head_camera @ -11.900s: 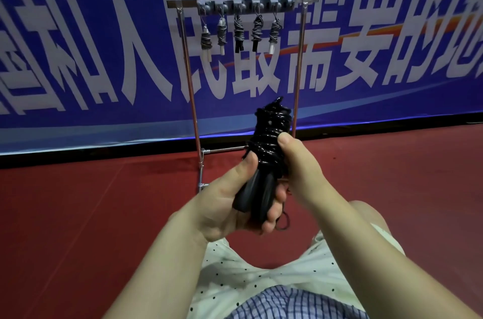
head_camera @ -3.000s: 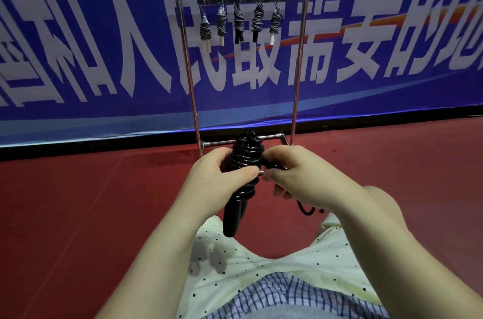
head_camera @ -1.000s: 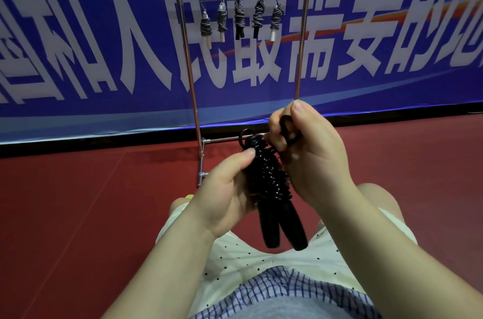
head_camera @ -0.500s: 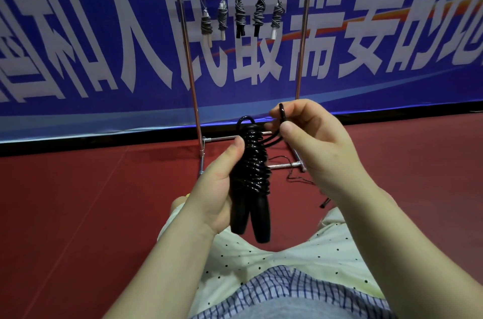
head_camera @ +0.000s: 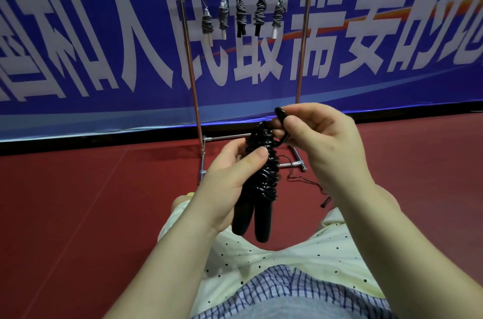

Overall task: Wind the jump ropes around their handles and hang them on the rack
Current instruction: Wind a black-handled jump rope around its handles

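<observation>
1. Black jump rope [head_camera: 262,174], wound round its two handles, was held upright in front of the rack [head_camera: 194,99], handles pointing down.
2. The left hand [head_camera: 230,180] gripped the coiled bundle, thumb pressed across it.
3. The right hand [head_camera: 321,135] pinched a loop of rope at the bundle's top.
4. Five wound ropes [head_camera: 241,17] hung from the rack's top bar, before a blue banner [head_camera: 78,44].

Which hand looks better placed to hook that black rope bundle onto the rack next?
Probably the right hand. It already pinches the rope loop at the top of the bundle, nearest the rack. The left hand grips the wound coils lower down, steadying them.
</observation>
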`<state>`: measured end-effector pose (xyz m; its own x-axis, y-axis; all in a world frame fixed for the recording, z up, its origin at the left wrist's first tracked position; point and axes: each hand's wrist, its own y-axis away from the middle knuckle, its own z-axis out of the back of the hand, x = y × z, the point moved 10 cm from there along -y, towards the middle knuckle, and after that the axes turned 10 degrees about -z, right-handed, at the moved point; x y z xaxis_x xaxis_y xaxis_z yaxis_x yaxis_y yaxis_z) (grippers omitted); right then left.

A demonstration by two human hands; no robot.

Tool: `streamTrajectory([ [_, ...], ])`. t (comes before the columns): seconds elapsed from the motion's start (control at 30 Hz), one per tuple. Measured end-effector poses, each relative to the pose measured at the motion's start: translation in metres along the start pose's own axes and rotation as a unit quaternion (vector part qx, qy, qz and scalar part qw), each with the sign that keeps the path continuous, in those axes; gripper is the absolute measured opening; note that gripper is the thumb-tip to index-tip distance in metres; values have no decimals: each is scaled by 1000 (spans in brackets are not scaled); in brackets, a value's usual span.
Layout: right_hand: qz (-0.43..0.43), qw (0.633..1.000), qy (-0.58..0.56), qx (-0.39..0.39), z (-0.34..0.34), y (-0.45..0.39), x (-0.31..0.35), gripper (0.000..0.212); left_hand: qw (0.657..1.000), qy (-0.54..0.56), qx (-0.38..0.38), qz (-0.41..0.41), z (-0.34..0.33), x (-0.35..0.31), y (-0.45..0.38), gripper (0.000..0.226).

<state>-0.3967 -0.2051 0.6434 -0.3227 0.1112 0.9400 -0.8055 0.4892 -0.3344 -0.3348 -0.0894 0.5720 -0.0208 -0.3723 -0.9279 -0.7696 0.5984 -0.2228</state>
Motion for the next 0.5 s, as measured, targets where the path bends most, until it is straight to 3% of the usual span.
streamTrajectory([
  [0.13, 6, 996, 92, 18, -3, 0, 1, 20, 999, -3, -33, -10, 7, -5, -2, 47],
  [0.23, 12, 987, 155, 48, -9, 0, 1, 21, 997, -73, -19, -34, 7, -7, -1, 45],
  [0.5, -24, 981, 155, 113, -8, -4, -8, 12, 965, -241, 41, -95, -4, -18, 4, 44],
])
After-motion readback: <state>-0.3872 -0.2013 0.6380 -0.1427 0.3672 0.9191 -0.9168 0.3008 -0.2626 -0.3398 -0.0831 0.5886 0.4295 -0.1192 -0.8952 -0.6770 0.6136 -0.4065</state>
